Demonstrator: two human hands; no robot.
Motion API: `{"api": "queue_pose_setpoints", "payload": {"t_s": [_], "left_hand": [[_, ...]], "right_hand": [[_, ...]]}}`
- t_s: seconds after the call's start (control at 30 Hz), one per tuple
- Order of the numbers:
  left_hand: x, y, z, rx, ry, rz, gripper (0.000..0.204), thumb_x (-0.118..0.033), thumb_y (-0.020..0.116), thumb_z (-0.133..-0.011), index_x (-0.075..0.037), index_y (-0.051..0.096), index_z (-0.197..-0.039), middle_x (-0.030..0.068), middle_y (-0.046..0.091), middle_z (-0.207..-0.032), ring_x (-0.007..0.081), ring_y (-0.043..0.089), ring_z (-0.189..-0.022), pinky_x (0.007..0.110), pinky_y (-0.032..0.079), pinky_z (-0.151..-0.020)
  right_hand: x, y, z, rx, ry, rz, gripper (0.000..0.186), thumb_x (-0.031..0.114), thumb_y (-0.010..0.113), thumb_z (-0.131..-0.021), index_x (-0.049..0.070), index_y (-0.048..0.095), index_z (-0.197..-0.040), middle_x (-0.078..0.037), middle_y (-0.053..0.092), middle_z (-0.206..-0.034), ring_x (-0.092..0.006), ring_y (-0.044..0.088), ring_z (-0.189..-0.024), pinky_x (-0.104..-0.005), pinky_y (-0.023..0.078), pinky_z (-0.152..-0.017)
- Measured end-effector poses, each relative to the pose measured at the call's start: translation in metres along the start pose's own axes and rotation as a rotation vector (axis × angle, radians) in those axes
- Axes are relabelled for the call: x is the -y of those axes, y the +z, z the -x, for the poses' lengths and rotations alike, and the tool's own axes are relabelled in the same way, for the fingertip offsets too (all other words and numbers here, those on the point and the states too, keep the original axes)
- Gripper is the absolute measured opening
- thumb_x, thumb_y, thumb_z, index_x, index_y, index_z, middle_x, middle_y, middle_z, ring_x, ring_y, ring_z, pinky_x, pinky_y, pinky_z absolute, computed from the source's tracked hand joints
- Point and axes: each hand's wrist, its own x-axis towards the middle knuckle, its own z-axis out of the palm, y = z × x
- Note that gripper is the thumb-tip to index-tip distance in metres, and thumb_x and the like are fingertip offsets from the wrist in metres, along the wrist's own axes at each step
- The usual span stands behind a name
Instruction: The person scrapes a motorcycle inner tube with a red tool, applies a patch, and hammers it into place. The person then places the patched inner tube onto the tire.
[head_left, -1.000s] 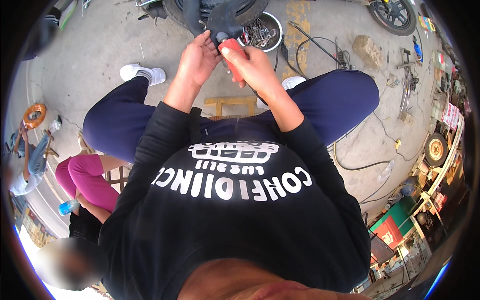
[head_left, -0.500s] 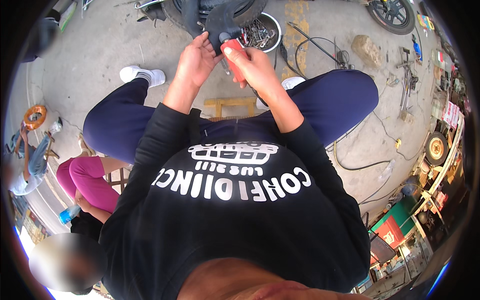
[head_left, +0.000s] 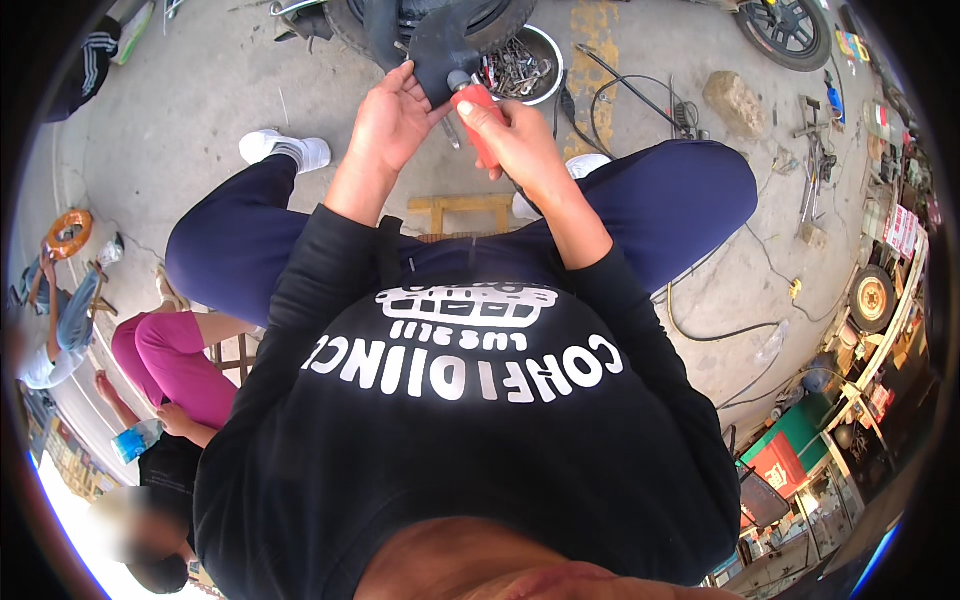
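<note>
A black rubber inner tube [head_left: 437, 60] hangs down from a tyre [head_left: 516, 22] at the top of the view. My left hand [head_left: 393, 122] is palm up at the tube's lower left edge, its fingers and thumb closed on the rubber. A thin metal stem [head_left: 402, 48] sticks out beside those fingertips. Wrapped in my right hand [head_left: 522, 148] is a red hand-held grinder [head_left: 474, 98] with a rounded grey head [head_left: 458, 79]. That head is against or just over the tube's right edge; I cannot tell whether it touches.
Behind the grinder stands a metal bowl [head_left: 553, 62] of small metal parts. A low wooden stool [head_left: 460, 204] is between my legs. Hoses [head_left: 640, 82], a stone block [head_left: 734, 102] and tools [head_left: 815, 165] lie to the right. Someone in pink trousers [head_left: 190, 365] sits at left.
My right hand has shifted the grinder slightly right and nearer me. My left hand has stayed on the tube. The seated person's bottle has moved, and a striped sleeve or leg shows at upper left.
</note>
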Motion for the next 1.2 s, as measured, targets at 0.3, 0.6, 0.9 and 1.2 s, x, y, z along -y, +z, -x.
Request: {"api": "queue_pose_setpoints", "payload": {"t_s": [0.3,0.6,0.9,1.2], "left_hand": [[-0.001,0.000,0.000,-0.007,-0.035,0.045,0.040,-0.027,0.031,-0.103,-0.001,0.045,-0.130,0.0110,0.055,-0.131,0.0269,0.051,-0.124,0.051,0.031,-0.111],[0.000,-0.004,-0.003,-0.008,-0.052,0.068,0.039,-0.027,0.032,-0.103,-0.001,0.046,-0.129,0.0114,0.055,-0.130,0.0261,0.050,-0.124,0.050,0.033,-0.109],[0.000,-0.006,-0.005,0.000,-0.056,0.073,0.038,-0.027,0.034,-0.103,0.000,0.047,-0.127,0.0121,0.056,-0.128,0.0259,0.051,-0.122,0.047,0.035,-0.108],[0.002,-0.005,-0.004,0.008,-0.044,0.043,0.039,-0.029,0.036,-0.103,0.000,0.048,-0.126,0.0123,0.056,-0.128,0.0266,0.052,-0.121,0.045,0.037,-0.107]], "right_hand": [[-0.007,-0.001,-0.003,-0.017,-0.037,-0.012,0.055,0.045,0.066,-0.087,-0.009,0.060,-0.097,-0.009,0.061,-0.067,-0.0144,0.061,-0.051,-0.0277,0.046,-0.041],[-0.009,0.004,0.002,0.039,-0.039,0.063,0.055,0.044,0.067,-0.086,-0.009,0.060,-0.094,-0.010,0.061,-0.065,-0.0151,0.062,-0.052,-0.0276,0.046,-0.041],[-0.004,0.006,0.001,0.022,-0.021,0.066,0.054,0.044,0.067,-0.087,-0.009,0.061,-0.093,-0.009,0.062,-0.065,-0.0149,0.062,-0.051,-0.0275,0.046,-0.041],[-0.002,0.006,-0.009,0.027,-0.025,0.031,0.055,0.045,0.068,-0.086,-0.009,0.060,-0.094,-0.010,0.061,-0.065,-0.0149,0.061,-0.050,-0.0269,0.046,-0.041]]}}
